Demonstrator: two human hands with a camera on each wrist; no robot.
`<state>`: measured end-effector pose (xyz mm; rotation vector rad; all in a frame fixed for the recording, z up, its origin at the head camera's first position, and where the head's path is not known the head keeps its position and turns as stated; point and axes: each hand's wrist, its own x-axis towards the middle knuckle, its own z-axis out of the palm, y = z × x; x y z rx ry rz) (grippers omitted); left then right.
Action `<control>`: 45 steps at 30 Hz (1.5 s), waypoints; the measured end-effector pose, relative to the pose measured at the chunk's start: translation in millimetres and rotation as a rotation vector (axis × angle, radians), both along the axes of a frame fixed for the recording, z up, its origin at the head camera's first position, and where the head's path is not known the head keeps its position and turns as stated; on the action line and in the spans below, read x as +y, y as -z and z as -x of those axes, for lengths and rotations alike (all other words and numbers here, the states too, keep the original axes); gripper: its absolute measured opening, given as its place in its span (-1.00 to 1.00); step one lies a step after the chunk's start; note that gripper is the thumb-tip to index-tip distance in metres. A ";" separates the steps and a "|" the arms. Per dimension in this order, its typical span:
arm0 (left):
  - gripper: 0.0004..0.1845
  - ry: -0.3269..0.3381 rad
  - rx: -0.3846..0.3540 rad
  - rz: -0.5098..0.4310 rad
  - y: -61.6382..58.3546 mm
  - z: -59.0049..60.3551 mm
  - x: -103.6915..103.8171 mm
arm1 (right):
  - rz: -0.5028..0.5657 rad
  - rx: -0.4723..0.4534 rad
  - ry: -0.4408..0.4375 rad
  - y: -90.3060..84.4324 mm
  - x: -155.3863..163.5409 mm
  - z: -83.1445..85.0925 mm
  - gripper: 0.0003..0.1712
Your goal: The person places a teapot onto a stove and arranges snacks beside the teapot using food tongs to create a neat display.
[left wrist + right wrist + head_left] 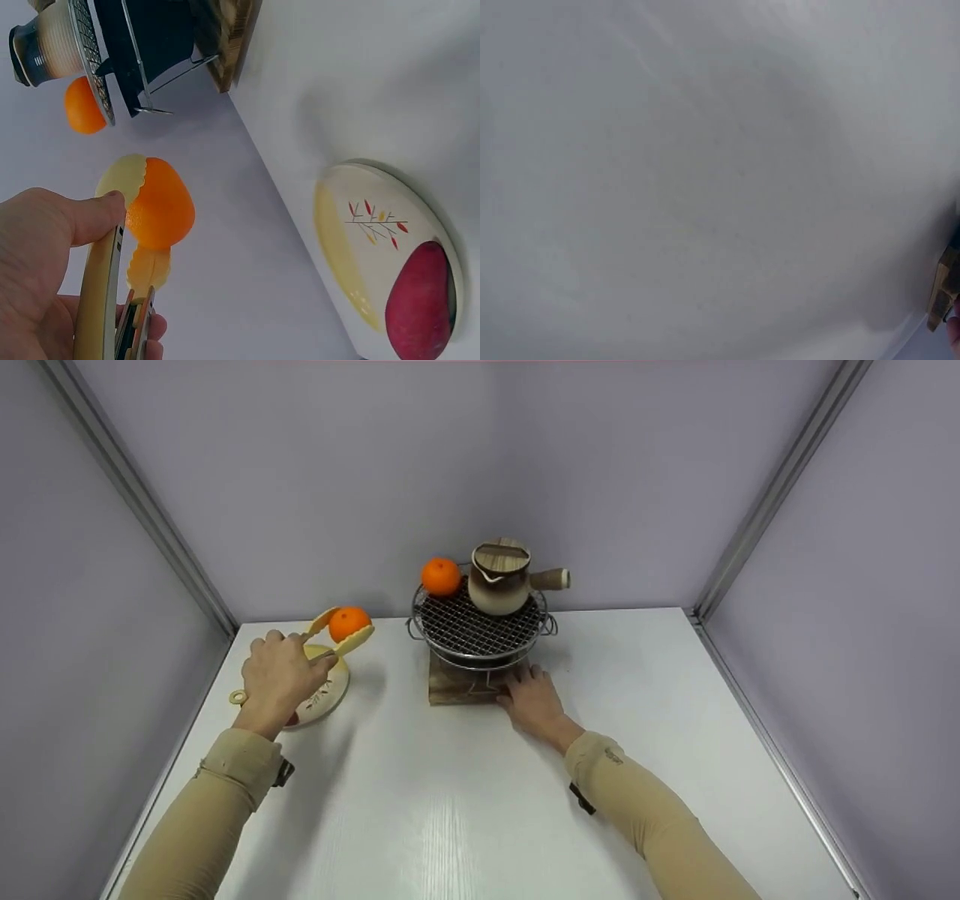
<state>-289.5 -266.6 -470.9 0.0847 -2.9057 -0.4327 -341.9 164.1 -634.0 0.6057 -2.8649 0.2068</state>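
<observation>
My left hand [281, 679] grips yellow tongs [346, 639] that clamp an orange [349, 622] in the air above the plate's far edge. In the left wrist view the tongs [112, 277] squeeze the same orange [159, 204] between their scalloped tips. A second orange [441, 576] rests on the round wire grill [480, 624], beside a ceramic pot [501, 576] with a wooden lid and side handle. My right hand [534, 701] lies with straight fingers against the wooden base [454, 686] under the grill.
A cream plate [375, 247] with a leaf pattern holds a dark red fruit [418, 311] near the table's left edge. Grey walls close in the white table [465, 787] on three sides. The right wrist view shows only white tabletop and a corner of the wooden base [943, 289].
</observation>
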 end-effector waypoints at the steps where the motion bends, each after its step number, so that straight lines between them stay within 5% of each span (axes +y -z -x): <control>1: -0.28 0.004 0.005 0.003 -0.8 0.3 0.5 | -0.006 -0.001 0.002 1.0 0.0 0.8 -0.38; 21: -0.25 0.035 -0.003 -0.003 -22.0 -1.6 18.3 | -0.002 0.008 -0.002 -3.7 -1.0 -1.5 -0.41; 45: -0.21 0.100 0.074 0.017 -45.1 3.0 48.4 | -0.009 -0.032 0.011 0.1 1.2 0.0 -0.37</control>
